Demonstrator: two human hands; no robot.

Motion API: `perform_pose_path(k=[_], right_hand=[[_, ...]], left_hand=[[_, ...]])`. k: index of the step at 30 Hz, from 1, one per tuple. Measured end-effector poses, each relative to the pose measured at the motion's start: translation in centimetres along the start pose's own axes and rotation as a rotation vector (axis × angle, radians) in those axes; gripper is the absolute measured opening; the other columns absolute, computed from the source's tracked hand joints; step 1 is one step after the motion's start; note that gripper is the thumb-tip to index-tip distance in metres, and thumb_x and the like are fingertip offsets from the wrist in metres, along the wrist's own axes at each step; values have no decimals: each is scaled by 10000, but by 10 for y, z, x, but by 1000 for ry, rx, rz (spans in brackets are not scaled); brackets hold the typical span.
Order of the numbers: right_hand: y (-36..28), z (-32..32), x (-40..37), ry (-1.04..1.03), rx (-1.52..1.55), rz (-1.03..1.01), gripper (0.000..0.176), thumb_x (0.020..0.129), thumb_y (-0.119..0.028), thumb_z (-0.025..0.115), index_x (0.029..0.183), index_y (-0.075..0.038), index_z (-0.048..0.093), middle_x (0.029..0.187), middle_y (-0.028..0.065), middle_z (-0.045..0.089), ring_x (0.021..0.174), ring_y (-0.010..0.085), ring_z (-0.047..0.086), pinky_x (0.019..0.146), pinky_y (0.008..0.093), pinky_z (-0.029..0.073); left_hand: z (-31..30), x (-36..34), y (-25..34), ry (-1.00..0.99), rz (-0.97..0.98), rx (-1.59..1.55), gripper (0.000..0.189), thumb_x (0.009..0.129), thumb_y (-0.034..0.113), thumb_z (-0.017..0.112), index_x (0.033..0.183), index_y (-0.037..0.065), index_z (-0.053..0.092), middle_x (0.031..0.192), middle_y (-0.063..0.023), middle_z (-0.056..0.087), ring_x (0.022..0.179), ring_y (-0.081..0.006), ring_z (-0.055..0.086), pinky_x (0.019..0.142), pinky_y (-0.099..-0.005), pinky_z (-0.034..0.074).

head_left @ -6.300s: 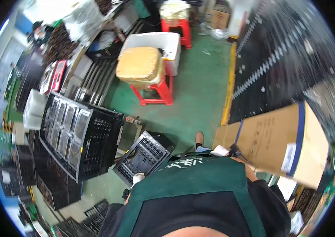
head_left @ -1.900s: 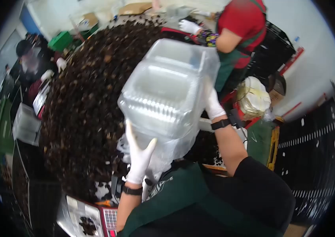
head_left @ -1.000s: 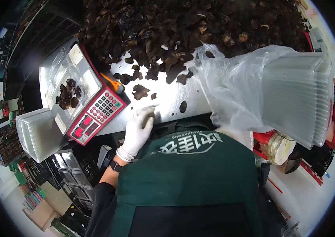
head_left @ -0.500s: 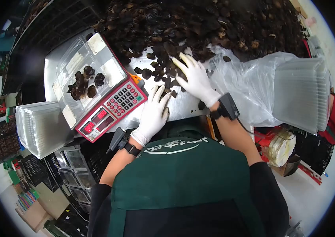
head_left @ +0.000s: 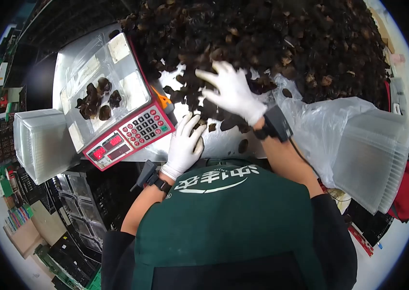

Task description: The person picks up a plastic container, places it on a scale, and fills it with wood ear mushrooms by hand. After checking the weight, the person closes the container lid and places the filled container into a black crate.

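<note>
Both hands wear white gloves. My left hand (head_left: 184,146) rests on the metal table beside the scale's keypad, fingers extended, near a few loose dark pieces. My right hand (head_left: 233,92) is over the near edge of a large heap of dark, dried-looking pieces (head_left: 262,38); its fingers are spread and slightly blurred, with nothing visibly held. Scattered dark pieces (head_left: 180,94) lie on the table between the hands and the heap. On the red-framed scale (head_left: 139,128), a clear plastic tray (head_left: 88,72) holds several dark pieces.
A stack of clear containers (head_left: 45,145) stands left of the scale. At the right are a crumpled plastic bag (head_left: 318,130) and another container stack (head_left: 373,154). Black crates (head_left: 81,208) stand below the table's left side.
My right hand has shifted slightly left in view, its fingers spread wider over the pieces. My left hand stays beside the scale. The camera view has shifted a little.
</note>
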State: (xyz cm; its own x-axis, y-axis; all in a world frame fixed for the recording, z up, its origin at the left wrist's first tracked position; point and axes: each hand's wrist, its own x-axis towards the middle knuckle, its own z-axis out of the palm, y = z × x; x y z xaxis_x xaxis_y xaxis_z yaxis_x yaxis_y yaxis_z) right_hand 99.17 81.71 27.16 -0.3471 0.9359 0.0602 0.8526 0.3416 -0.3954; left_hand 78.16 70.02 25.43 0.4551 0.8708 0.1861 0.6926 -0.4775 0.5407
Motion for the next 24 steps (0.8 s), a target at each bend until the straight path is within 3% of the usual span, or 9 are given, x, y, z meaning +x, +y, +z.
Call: perform_pose_path(k=[6, 10, 11, 14, 15, 18, 22, 23, 24], right_hand=[[-2, -23, -60, -13, 84, -56, 504, 843, -385, 699, 1305, -189, 653, 1418, 149, 544, 1355, 305, 471, 1032, 600, 376], [11, -38, -51, 149, 252, 78, 328, 836, -254, 722, 1139, -129, 726, 1257, 127, 642, 1159, 318, 588, 982, 448, 480], [15, -41, -41, 297, 249, 72, 232, 834, -210, 723, 1033, -93, 743, 1145, 121, 675, 1049, 328, 612, 915, 396, 516], [28, -30, -11, 455, 40, 106, 367, 838, -207, 704, 1187, -100, 668, 1281, 163, 596, 1045, 366, 597, 903, 452, 514], [21, -35, -11, 262, 123, 134, 479, 843, -230, 698, 1301, -118, 608, 1359, 168, 550, 1121, 374, 574, 934, 454, 501], [8, -10, -31, 187, 22, 34, 494, 859, -258, 679, 1331, -137, 597, 1390, 137, 549, 1251, 333, 537, 1010, 452, 444], [11, -13, -58, 209, 210, 95, 176, 832, -215, 717, 961, -98, 691, 1197, 79, 639, 1115, 291, 584, 967, 439, 422], [12, -19, -62, 244, 203, 74, 149, 810, -200, 741, 772, -93, 645, 1102, 49, 657, 1032, 272, 590, 924, 438, 421], [13, -22, -66, 263, 151, 91, 197, 809, -212, 748, 698, -96, 632, 1033, 29, 674, 975, 254, 601, 922, 438, 416]], left_hand=[[2, -2, -3, 9, -16, 0, 397, 791, 16, 663, 1181, 90, 668, 1380, -143, 568, 1340, -372, 484, 1056, -477, 451], [-1, 1, 0, 4, -29, 14, 404, 787, 9, 668, 1181, 97, 671, 1363, -131, 579, 1321, -370, 505, 1040, -469, 466], [-1, 1, 0, 0, -35, 7, 404, 785, 8, 669, 1179, 98, 672, 1361, -131, 581, 1318, -371, 508, 1041, -468, 466], [-1, 1, 1, 31, -18, 18, 384, 783, -1, 679, 1155, 92, 685, 1348, -134, 591, 1311, -371, 518, 1032, -468, 472], [0, 1, 1, 33, -28, 17, 375, 783, -3, 680, 1146, 90, 690, 1345, -136, 594, 1310, -371, 519, 1032, -469, 472], [0, 1, 2, 21, -50, 9, 357, 779, -6, 688, 1124, 85, 701, 1338, -131, 600, 1302, -373, 524, 1032, -469, 469], [-1, 4, 1, 21, -29, -18, 349, 766, -29, 678, 1096, 82, 703, 1319, -135, 606, 1294, -378, 524, 1040, -468, 462], [-4, 5, 1, 10, -29, -40, 347, 764, -33, 675, 1091, 82, 703, 1316, -136, 608, 1292, -379, 525, 1044, -466, 459], [-6, 6, 1, 0, -28, -61, 345, 762, -36, 672, 1085, 82, 704, 1313, -138, 609, 1290, -380, 526, 1047, -465, 457]])
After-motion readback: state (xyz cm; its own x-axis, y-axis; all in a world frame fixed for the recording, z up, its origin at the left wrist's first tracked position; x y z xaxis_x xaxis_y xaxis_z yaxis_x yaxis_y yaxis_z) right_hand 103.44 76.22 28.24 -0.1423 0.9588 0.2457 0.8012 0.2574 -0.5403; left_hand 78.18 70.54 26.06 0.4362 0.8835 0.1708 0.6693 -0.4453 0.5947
